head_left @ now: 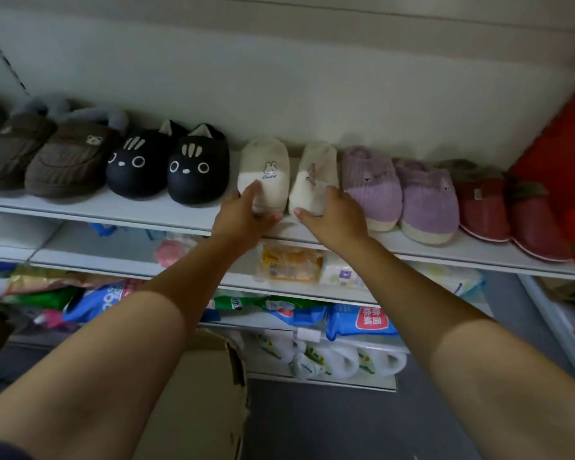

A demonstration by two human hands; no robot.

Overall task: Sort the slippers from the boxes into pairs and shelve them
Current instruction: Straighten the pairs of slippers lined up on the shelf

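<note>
Evidently the sorting is far along: on the top shelf (113, 210) the slippers stand in one row, toes toward the person, matched two by two: a brown pair (47, 154), a black cat pair (166, 164), a purple pair (399, 190) and a red pair (512, 214). Between the black and the purple sit the two cream ones, and each hand has one of them. The left hand (243, 217) lays its thumb over the toe of the left cream slipper (264, 167) with its fingers curled under the front edge. The right hand (336, 217) wraps the toe of the right cream slipper (314, 174) in much the same way. Gripping both by the toes looks like a way to slide and square them together, so they line up with their neighbours; a narrow gap shows between them, and the right one angles a little toward the purple pair. Both toes are covered by the fingers, so whether the soles rest flat on the shelf or are slightly lifted cannot be told. Something dark at the far left is cut off by the frame edge. Below, a cardboard box (206, 393) shows between the forearms, its inside hidden, so any remaining slippers cannot be seen. Packets on the lower shelves are too blurred to identify.
</note>
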